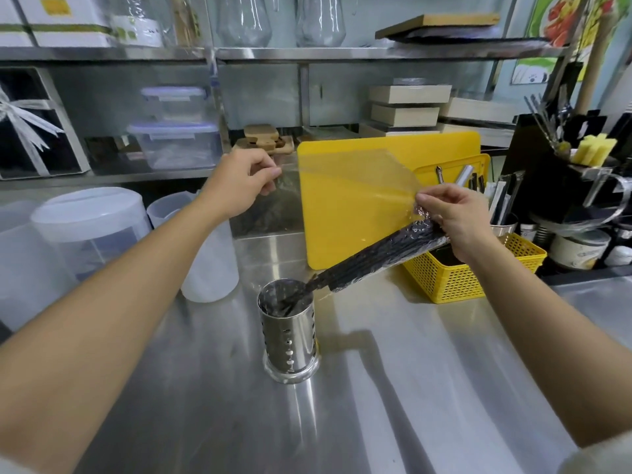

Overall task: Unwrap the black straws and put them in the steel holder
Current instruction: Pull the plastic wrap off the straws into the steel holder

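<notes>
A bundle of black straws [372,256], thin and matte, slants down from the right hand [455,217] into a steel holder [290,333]; their lower tips are inside its mouth. The number of straws cannot be told. The holder is one shiny cylinder with small punched holes and a flared base, upright on the brushed steel bench [393,388]. The right hand pinches the upper end of the bundle, where crinkled clear wrap [355,186] clings. A smooth, glossy sheet of that wrap stretches leftward to the left hand [246,183], whose thumb and fingers are closed on its far edge. Behind stand two yellow plastic cutting boards [328,213], flat with rounded corners. One yellow perforated basket [455,278] sits to the right, and a frosted plastic jug [85,227] to the left.
</notes>
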`<state>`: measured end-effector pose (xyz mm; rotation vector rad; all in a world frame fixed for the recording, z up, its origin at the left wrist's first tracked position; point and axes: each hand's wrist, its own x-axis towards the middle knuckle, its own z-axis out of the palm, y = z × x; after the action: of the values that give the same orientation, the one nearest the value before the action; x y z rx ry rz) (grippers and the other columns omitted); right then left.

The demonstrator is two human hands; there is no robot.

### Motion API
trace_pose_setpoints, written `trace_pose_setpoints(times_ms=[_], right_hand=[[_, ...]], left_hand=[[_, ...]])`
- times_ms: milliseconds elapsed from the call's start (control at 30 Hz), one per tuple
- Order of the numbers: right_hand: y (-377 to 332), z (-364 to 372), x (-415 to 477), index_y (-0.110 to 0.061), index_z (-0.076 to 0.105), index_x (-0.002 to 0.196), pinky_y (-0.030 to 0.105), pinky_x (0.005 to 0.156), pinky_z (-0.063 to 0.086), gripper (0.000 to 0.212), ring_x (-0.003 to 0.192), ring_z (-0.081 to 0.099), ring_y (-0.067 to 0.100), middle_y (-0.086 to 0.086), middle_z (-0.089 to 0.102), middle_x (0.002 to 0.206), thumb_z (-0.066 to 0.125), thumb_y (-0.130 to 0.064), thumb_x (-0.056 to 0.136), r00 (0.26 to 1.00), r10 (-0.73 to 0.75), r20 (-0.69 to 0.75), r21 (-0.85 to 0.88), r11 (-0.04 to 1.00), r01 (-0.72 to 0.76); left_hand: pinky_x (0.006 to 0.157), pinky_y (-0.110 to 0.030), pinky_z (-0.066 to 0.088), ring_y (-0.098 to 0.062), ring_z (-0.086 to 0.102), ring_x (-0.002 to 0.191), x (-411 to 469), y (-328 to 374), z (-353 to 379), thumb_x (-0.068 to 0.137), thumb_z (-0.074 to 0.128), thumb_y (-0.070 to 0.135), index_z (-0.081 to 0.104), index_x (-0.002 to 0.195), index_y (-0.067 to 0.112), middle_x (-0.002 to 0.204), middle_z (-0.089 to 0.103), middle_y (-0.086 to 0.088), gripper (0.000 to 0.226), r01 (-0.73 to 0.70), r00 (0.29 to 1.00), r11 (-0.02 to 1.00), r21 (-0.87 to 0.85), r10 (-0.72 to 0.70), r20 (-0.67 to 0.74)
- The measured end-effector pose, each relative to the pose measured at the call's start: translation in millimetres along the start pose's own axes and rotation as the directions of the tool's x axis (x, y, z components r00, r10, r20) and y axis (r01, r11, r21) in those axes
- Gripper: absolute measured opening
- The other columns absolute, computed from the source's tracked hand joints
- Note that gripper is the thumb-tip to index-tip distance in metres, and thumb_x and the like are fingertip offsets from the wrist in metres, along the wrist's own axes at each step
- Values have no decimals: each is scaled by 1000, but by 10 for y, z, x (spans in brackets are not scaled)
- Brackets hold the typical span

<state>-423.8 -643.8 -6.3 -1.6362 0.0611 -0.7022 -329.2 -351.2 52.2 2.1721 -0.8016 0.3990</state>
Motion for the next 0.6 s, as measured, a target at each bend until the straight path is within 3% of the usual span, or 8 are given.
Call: trace_pose_setpoints(times_ms=[267, 400, 500, 600], right_hand=[[-134, 279, 178, -20, 65, 75, 23, 63, 44, 10, 58, 63, 1, -14, 68, 56, 68, -13, 81, 995, -27, 93, -129, 991, 39], [-174, 430, 224, -21, 65, 74, 22, 63, 43, 10, 57, 62, -1, -14, 67, 54, 68, -14, 81, 990, -41, 132, -172, 983, 64], [-242, 529, 258, -22, 66, 75, 21, 64, 45, 9, 60, 62, 1, -10, 67, 60, 67, -16, 81, 986, -56, 156, -214, 973, 89], [-340, 639, 291, -21, 65, 75, 11, 58, 46, 10, 57, 61, -3, -5, 66, 67, 66, -15, 82, 979, -86, 182, -243, 961, 130]], left_hand=[[81, -40, 52, -23, 64, 79, -131, -348, -102, 91, 52, 19, 62, 93, 7, 78, 66, -5, 16, 109, 992, 989, -98, -115, -51], [71, -27, 51, -15, 61, 69, -225, -494, -113, 91, 52, 15, 62, 90, 7, 74, 64, -3, 14, 152, 985, 977, -147, -162, -57], [68, -25, 49, -14, 60, 65, -269, -601, -144, 91, 52, 15, 62, 88, 6, 72, 64, -4, 14, 184, 977, 965, -189, -201, -74], [67, -23, 50, -6, 61, 61, -315, -698, -176, 91, 52, 15, 61, 87, 10, 72, 64, -1, 11, 194, 972, 960, -201, -216, -90]])
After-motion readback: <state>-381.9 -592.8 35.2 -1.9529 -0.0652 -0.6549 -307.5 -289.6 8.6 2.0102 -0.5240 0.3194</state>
